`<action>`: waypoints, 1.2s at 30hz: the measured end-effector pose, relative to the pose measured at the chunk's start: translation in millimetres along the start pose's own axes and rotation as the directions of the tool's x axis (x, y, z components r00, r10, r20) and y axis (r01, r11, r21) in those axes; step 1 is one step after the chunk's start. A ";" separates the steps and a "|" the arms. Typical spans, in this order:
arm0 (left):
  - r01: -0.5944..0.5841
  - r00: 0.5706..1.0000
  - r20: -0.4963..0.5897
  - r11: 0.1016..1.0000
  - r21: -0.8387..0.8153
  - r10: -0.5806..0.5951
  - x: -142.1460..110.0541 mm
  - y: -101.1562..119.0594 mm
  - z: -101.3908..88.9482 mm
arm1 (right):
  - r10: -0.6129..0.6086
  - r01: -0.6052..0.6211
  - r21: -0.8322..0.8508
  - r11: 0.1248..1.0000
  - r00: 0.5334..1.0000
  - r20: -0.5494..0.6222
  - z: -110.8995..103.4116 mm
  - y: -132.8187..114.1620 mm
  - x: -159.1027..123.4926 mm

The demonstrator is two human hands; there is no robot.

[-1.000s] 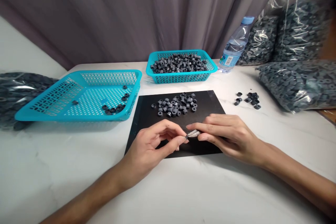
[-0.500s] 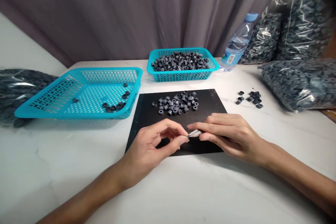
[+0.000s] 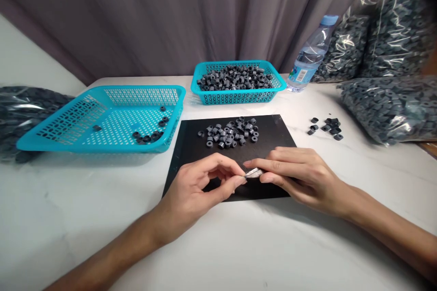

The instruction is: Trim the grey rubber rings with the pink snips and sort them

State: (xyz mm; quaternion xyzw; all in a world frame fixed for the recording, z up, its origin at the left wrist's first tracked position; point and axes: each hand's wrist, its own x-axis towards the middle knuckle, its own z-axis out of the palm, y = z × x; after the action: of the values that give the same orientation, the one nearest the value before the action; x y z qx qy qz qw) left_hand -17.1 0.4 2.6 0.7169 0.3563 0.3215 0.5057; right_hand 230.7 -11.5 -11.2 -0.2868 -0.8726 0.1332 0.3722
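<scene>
Over the black mat (image 3: 186, 177), my left hand (image 3: 201, 186) pinches a small dark piece between thumb and index fingertip. The fingers hide most of it, and its shape cannot be made out. My right hand (image 3: 303, 175) is closed on a small silver tool (image 3: 254, 173) that looks like nail clippers. The tool's tip points left and meets the piece at my left fingertips. Just beyond my hands, a pile of short dark grey rings (image 3: 228, 134) lies on the mat.
A turquoise basket (image 3: 239, 97) full of grey rings stands at the back. Another turquoise basket (image 3: 102, 148) at left holds several rings. Loose rings (image 3: 327, 126) lie right of the mat. A water bottle (image 3: 309, 61) and clear bags of rings (image 3: 392, 109) stand at right; another bag (image 3: 30, 113) is far left.
Both hands keep nearly the same pose, with the silver tool still at the left fingertips. The whole view has shifted very slightly.
</scene>
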 end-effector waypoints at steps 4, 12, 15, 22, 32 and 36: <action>-0.016 1.000 -0.010 1.000 0.014 0.016 -0.3 0.3 0.5 | 0.011 -0.011 0.003 1.000 1.000 -0.006 0.3 -1.3 -0.2; -0.015 1.000 -0.010 1.000 0.023 0.015 -1.6 -1.9 0.6 | 0.011 -0.011 0.000 1.000 1.000 -0.005 1.4 -0.3 -1.6; -0.022 1.000 -0.012 0.999 0.026 0.022 -1.4 -1.3 1.0 | 0.011 -0.011 -0.001 1.000 1.000 -0.004 1.8 0.0 -2.1; -0.018 1.000 -0.007 1.000 0.001 0.019 -0.8 -1.0 1.2 | 0.005 -0.005 0.015 1.000 1.000 -0.020 2.7 -0.2 -1.8; -0.012 1.000 -0.003 1.000 -0.007 0.012 -2.4 -1.7 0.2 | 0.040 -0.039 0.063 0.997 0.999 -0.028 5.1 -0.2 -3.0; -0.005 1.000 -0.002 1.000 -0.010 0.005 -0.8 -1.3 -0.3 | 0.091 -0.087 0.076 0.993 0.995 -0.050 1.9 -2.8 -1.9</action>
State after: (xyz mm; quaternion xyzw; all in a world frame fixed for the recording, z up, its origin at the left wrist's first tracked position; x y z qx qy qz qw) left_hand -18.0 0.2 1.4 0.7150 0.3534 0.3250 0.5082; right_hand 229.2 -15.0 -12.4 -0.3148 -0.8432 0.1739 0.3995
